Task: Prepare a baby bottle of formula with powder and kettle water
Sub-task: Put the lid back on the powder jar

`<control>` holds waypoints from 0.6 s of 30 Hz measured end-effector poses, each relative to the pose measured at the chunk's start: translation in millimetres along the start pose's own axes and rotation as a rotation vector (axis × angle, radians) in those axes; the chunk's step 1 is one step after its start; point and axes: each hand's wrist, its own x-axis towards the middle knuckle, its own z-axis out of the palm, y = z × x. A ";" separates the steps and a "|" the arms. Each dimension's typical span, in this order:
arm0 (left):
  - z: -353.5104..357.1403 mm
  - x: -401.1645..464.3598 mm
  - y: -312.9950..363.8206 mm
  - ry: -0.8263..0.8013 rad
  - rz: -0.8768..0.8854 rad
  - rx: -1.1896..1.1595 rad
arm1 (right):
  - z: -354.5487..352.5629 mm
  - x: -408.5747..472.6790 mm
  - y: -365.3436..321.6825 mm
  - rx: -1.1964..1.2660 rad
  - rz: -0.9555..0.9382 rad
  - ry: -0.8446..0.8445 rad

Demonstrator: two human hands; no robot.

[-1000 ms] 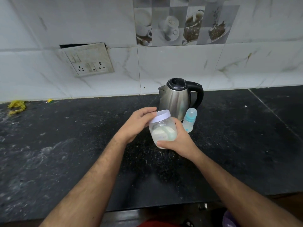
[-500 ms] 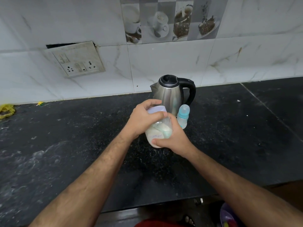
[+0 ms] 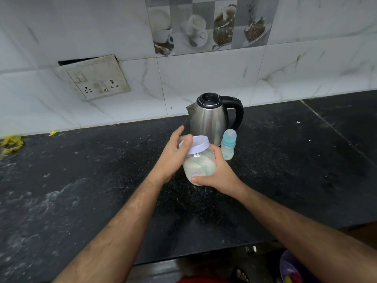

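A clear plastic jar of whitish formula powder (image 3: 199,166) with a pale lilac lid (image 3: 197,144) is held just above the black counter. My right hand (image 3: 218,176) is wrapped around the jar's body from the right. My left hand (image 3: 173,154) lies against the lid's left edge, thumb on the rim, fingers loosely spread. A scoop shows faintly inside the jar. Behind the jar stands a steel kettle (image 3: 210,117) with a black handle. A small baby bottle (image 3: 228,147) with a teal collar and clear cap stands upright to the kettle's right.
The black stone counter (image 3: 81,180) runs to a white tiled wall with a socket plate (image 3: 95,80). Yellow scraps (image 3: 11,144) lie at the far left. The counter's front edge runs near the bottom; a purple container (image 3: 291,270) sits below at the right.
My left hand closed over the lid half a second ago and has now slid back to the lid's left edge with fingers loosened. The jar stays in my right hand.
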 end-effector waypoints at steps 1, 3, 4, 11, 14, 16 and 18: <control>0.2 -6.0 -7.7 -0.008 -0.011 -0.007 | 1.5 -0.3 4.1 -0.005 -0.002 0.009; 2.3 -16.1 -30.4 -0.069 -0.046 -0.054 | 2.7 -1.3 14.7 -0.024 0.007 0.007; 4.0 -20.2 -41.3 -0.098 -0.065 -0.080 | 1.9 -1.7 21.1 -0.042 0.014 -0.007; 20.6 -13.2 -92.3 -0.105 -0.136 -0.010 | -9.1 4.0 55.8 -0.355 0.091 -0.034; 26.5 2.6 -107.3 -0.089 -0.176 0.040 | -12.8 20.0 63.5 -0.426 0.122 -0.046; 29.0 17.5 -113.0 -0.069 -0.178 0.074 | -14.4 31.5 65.8 -0.417 0.114 -0.027; 29.0 34.3 -114.6 -0.044 -0.169 0.107 | -14.8 41.6 65.5 -0.372 0.113 0.022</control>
